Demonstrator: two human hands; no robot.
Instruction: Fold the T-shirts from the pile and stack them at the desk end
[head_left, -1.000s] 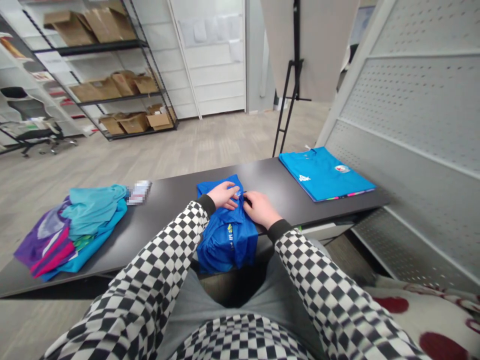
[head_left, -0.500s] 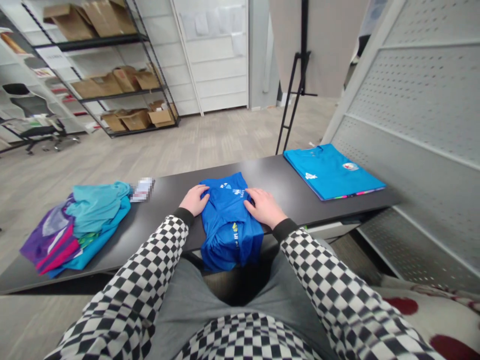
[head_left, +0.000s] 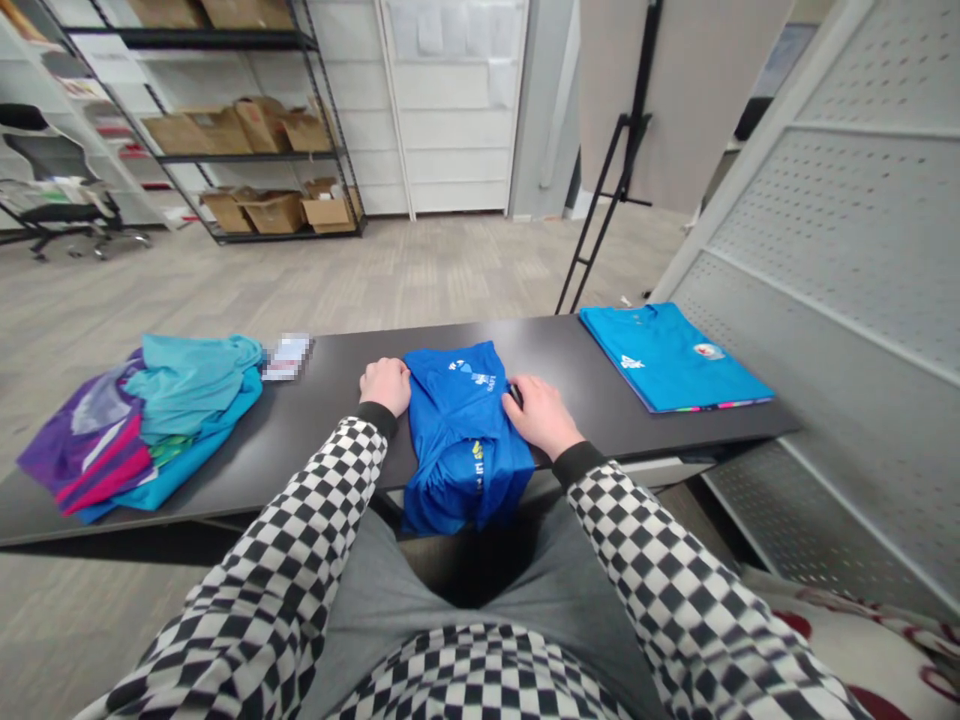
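A: Where's the shirt (head_left: 454, 415)?

B: Mid-table (head_left: 334, 405), its lower part drooping over the near edge towards the lap. That overhang could drag the rest down if nothing pins it.

A: And the hands?

B: The left hand (head_left: 386, 385) is curled at the shirt's left edge, the right hand (head_left: 546, 415) at its right. I can't tell whether either pinches cloth or merely rests there.

A: Does that matter?

B: I'd say so. An uneven pull could skew the shirt and deepen the wrinkles across it.

A: Anything further out?

B: The flat stack (head_left: 667, 362) is well apart on the right, the rumpled pile (head_left: 199, 385) on the left. A wide elbow swing could disturb either.
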